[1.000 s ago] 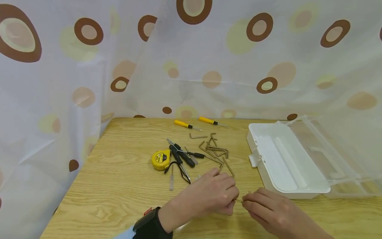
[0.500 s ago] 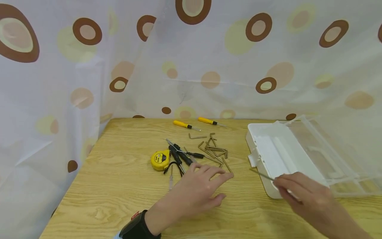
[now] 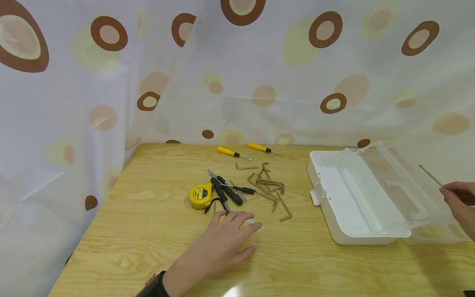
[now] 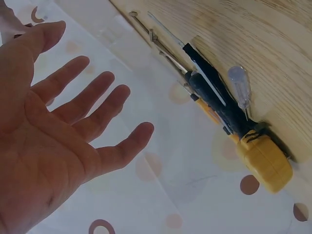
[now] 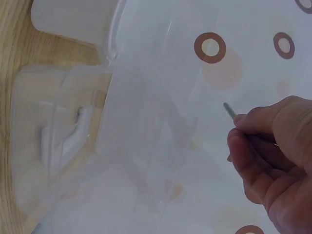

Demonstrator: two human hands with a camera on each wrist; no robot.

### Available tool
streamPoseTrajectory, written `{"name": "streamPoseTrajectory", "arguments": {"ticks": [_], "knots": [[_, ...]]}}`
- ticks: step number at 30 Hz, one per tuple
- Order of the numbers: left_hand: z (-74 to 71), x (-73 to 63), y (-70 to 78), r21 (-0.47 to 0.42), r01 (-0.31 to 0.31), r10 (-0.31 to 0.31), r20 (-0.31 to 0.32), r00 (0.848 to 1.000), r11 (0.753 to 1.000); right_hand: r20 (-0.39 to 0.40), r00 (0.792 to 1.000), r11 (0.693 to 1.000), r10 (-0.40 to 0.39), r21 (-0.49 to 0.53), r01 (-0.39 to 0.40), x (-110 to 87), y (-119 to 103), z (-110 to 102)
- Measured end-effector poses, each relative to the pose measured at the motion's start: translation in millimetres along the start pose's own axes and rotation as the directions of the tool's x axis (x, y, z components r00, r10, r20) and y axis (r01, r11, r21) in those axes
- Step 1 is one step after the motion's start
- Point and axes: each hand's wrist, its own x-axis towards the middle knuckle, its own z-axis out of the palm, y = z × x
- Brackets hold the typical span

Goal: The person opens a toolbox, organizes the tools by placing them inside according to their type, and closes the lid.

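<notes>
One thin brass rod (image 3: 430, 175) (prob. hex key, bend hidden) pinched in R hand (image 3: 464, 211), nr clear lid (image 3: 405, 181); slim shaft could slip, drop. L hand (image 3: 222, 244) empty, spread; stray sweep might roll black screwdrivers (image 3: 234, 197).

It looks like a small curtained-off work spot; the kind of room beyond cannot be told. A pale curtain (image 3: 237, 66) printed with ovals backs a wood-grain surface (image 3: 148, 235), which carries a tape measure (image 3: 200, 196), screwdrivers (image 3: 226, 151) and L-shaped keys (image 3: 284, 205).
</notes>
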Motion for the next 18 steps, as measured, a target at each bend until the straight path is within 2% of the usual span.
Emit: {"name": "streamPoseTrajectory", "arguments": {"ticks": [1, 3, 8, 11, 12, 14, 18], "knots": [[0.0, -0.4, -0.1, 0.004, 0.000, 0.000, -0.002, 1.000, 1.000, 0.020, 0.999, 0.999, 0.045, -0.010, -0.045, 1.2, 11, 1], [0.1, -1.0, -0.2, 0.007, 0.000, 0.000, -0.006, 1.000, 1.000, 0.075, 0.995, 0.998, 0.069, -0.016, -0.068, 3.2, 53, 6], [0.7, -1.4, 0.2, 0.027, 0.002, -0.002, -0.001, 1.000, 1.000, 0.186, 0.982, 1.000, -0.013, -0.023, 0.018, 9.0, 179, 23], [0.1, 1.2, 0.7, 0.046, 0.000, -0.001, 0.004, 1.000, 0.999, 0.192, 0.979, 0.998, -0.064, -0.005, 0.066, 12.5, 208, 28], [-0.5, 2.5, 1.0, 0.050, -0.001, 0.001, 0.007, 1.000, 0.999, 0.189, 0.979, 0.996, -0.081, -0.008, 0.084, 12.9, 205, 27], [-1.3, 5.4, 1.2, 0.048, -0.006, 0.006, 0.013, 1.000, 0.999, 0.169, 0.981, 0.995, -0.094, -0.009, 0.097, 12.3, 181, 24], [-1.5, 11.9, 1.7, 0.022, -0.025, 0.025, 0.024, 0.999, 0.999, 0.151, 0.985, 0.995, -0.080, -0.046, 0.088, 7.1, 72, 9]]}}
